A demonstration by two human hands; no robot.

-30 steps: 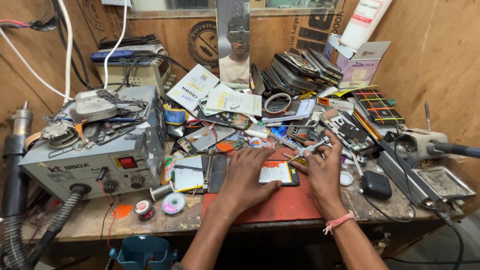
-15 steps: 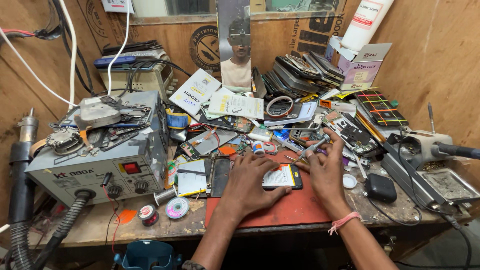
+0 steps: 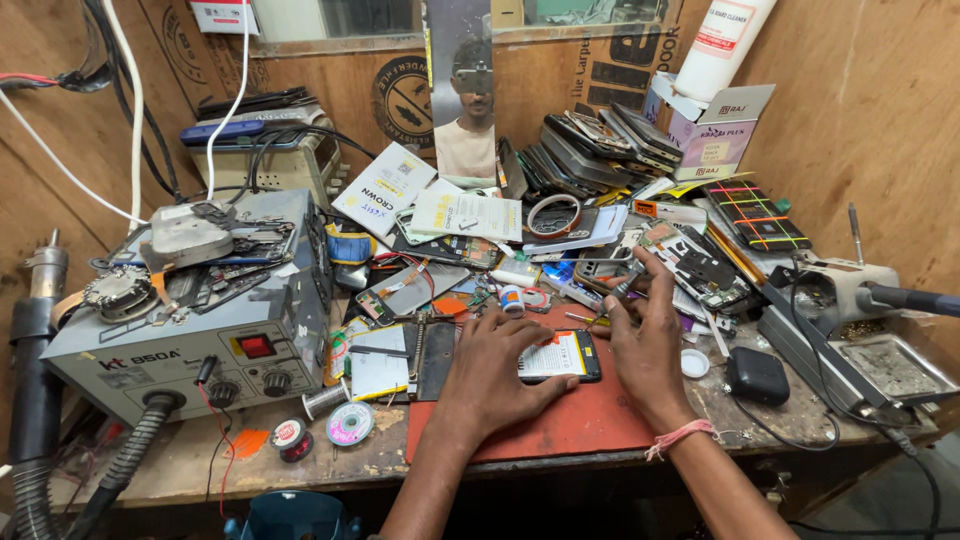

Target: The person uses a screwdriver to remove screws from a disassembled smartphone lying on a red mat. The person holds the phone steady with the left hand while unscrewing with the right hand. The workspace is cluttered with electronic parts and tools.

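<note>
Phone (image 3: 560, 356) on red mat (image 3: 560, 425) — left hand (image 3: 497, 370) presses it flat, grip released; right hand (image 3: 648, 345) pinches tweezers (image 3: 622, 290).

Walls: plywood panels (image 3: 860, 120) close me in on the left, back and right, warm brown, with round printed stamps on the back one.
Bench: my wooden workbench (image 3: 190, 470) runs wall to wall, its front edge worn and stained.
Mat: a red work mat (image 3: 590, 425) lies on the bench in front of me.
Mirror: a narrow mirror strip (image 3: 462, 90) leans upright against the back wall.
Window: a pale pane (image 3: 290, 18) sits above the back panel, upper left.
Cables: white and black cords (image 3: 130, 110) hang down the left wall.
Light: even and bright, with soft shadows.
Floor: a grey patch (image 3: 900, 500) shows at lower right, under the bench.
</note>
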